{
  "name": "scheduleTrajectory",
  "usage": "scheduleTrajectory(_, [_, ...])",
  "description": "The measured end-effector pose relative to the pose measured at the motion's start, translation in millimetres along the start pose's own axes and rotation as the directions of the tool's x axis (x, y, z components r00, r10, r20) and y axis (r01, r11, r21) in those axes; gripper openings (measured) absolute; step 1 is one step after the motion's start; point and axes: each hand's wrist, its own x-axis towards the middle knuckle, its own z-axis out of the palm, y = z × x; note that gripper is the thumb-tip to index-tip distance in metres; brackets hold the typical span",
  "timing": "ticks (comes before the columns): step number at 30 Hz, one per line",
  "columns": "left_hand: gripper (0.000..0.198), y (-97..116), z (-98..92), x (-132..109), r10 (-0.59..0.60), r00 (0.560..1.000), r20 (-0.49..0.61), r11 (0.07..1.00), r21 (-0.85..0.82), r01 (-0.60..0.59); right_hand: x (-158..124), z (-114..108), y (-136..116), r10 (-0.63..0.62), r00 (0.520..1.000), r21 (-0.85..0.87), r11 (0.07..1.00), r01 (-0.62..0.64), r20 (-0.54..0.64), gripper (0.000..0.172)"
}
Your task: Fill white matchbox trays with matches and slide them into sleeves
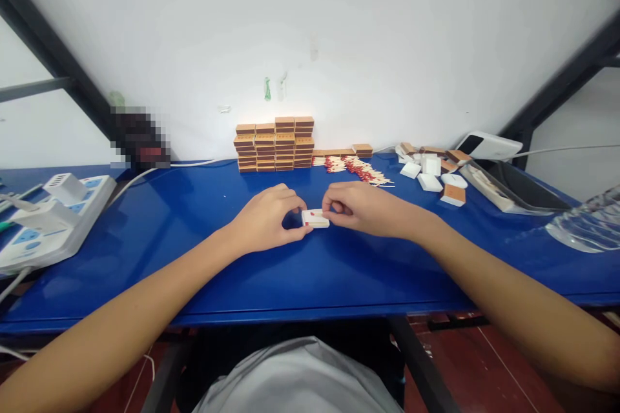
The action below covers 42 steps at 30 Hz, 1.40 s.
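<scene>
A small white matchbox tray (316,222) sits at the middle of the blue table, with a few red match heads showing in it. My left hand (272,216) grips its left end between thumb and fingers. At the tray's right end, my right hand (357,208) has its fingertips pinched together over the rim; what they hold is hidden. Just beyond my hands lies a spread of loose red-headed matches (356,169). Behind and to the left stands a stack of brown matchboxes (274,148), several rows high.
White trays and brown sleeves form a loose pile (430,182) at the right. Past it are a white device (490,145), a dark open case (516,187) and a clear plastic bottle (588,226). A power strip (82,232) with plugged-in chargers occupies the left side. Cables run along the wall.
</scene>
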Motion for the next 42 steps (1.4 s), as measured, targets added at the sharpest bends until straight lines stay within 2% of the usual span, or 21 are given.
scheduleTrajectory(5, [0.023,0,0.8,0,-0.001,1.000,0.006,1.000,-0.003,0.001,3,13,-5,-0.010,1.000,-0.037,0.999,0.011,0.022,0.012])
scheduleTrajectory(9, [0.021,0,-0.4,-1,-0.002,1.000,0.016,1.000,-0.015,0.002,0,-5,5,-0.006,1.000,-0.007,1.000,0.006,-0.030,0.023])
scheduleTrajectory(12, [0.021,-1,-1.1,-1,-0.002,1.000,0.022,1.000,-0.023,0.002,-7,-29,31,0.106,0.985,-0.038,0.993,-0.112,-0.139,0.027])
scheduleTrajectory(14, [0.022,-2,-1.2,-1,-0.005,0.999,0.032,1.000,-0.023,0.006,-12,-43,53,0.194,0.967,-0.080,0.975,-0.209,-0.163,0.027])
scheduleTrajectory(17, [0.023,-3,-1.5,-1,-0.004,0.999,0.040,1.000,-0.019,0.005,-18,-51,83,0.282,0.951,-0.107,0.949,-0.295,-0.124,0.026])
scheduleTrajectory(20, [0.023,-2,-2.4,-1,-0.002,0.999,0.042,1.000,-0.016,0.003,-19,-49,97,0.320,0.947,-0.051,0.946,-0.320,-0.017,0.026])
scheduleTrajectory(23, [0.023,-2,-3.0,-1,-0.005,0.999,0.046,1.000,-0.011,0.005,-20,-45,97,0.320,0.945,-0.016,0.947,-0.320,0.067,0.026])
scheduleTrajectory(30, [0.023,-4,-1.5,-1,-0.008,0.999,0.051,1.000,-0.006,0.008,-18,-40,94,0.355,0.925,-0.054,0.935,-0.351,0.136,0.033])
scheduleTrajectory(38, [0.024,-3,-2.6,-1,-0.017,0.998,0.062,1.000,-0.009,0.018,-15,-33,94,0.311,0.936,0.023,0.948,-0.319,0.164,0.037])
scheduleTrajectory(42, [0.023,-2,-3.6,-1,-0.007,0.998,0.061,1.000,-0.004,0.007,-13,-32,94,0.272,0.959,0.036,0.961,-0.276,0.083,0.044])
